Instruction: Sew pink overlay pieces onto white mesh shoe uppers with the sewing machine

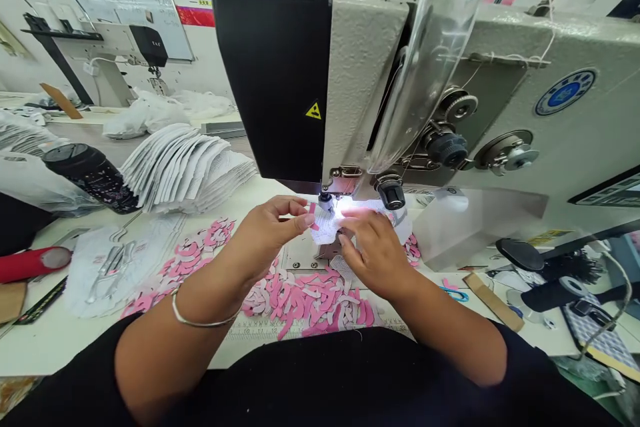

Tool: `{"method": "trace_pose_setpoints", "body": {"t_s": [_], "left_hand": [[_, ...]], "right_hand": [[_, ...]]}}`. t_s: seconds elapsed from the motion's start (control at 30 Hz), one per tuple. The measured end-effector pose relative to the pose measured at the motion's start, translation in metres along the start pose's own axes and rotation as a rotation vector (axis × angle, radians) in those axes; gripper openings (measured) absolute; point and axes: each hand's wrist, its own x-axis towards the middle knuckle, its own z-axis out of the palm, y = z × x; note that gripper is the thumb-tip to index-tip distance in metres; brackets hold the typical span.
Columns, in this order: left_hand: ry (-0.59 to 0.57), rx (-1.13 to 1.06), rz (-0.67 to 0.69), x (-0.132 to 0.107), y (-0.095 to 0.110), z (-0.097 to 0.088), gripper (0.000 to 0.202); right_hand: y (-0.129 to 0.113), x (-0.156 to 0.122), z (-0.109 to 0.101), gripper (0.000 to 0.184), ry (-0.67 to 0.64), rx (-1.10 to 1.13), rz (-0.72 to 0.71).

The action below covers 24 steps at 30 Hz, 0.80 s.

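My left hand pinches a small pink piece between thumb and forefinger, right beside the needle of the sewing machine. My right hand lies with fingers pressed down on a white mesh piece under the presser foot, brightly lit by the machine's lamp. A heap of pink and white cut pieces lies on the table just in front of my wrists. A thin bangle circles my left wrist.
A fanned stack of white mesh panels sits at the left, beside a dark patterned bottle and a red roll. White panels lie flat near the left edge. Black tools and cables crowd the right side.
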Motion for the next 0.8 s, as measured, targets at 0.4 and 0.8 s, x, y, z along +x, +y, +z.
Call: {"method": "trace_pose_setpoints", "body": {"t_s": [0.4, 0.8], "left_hand": [[-0.084, -0.010, -0.046, 0.011, -0.030, 0.015, 0.022], [-0.019, 0.083, -0.028, 0.008, -0.031, 0.018, 0.023]], "right_hand": [[0.012, -0.009, 0.024, 0.022, 0.098, -0.028, -0.090], [0.014, -0.012, 0.028, 0.028, 0.124, -0.031, -0.115]]}}
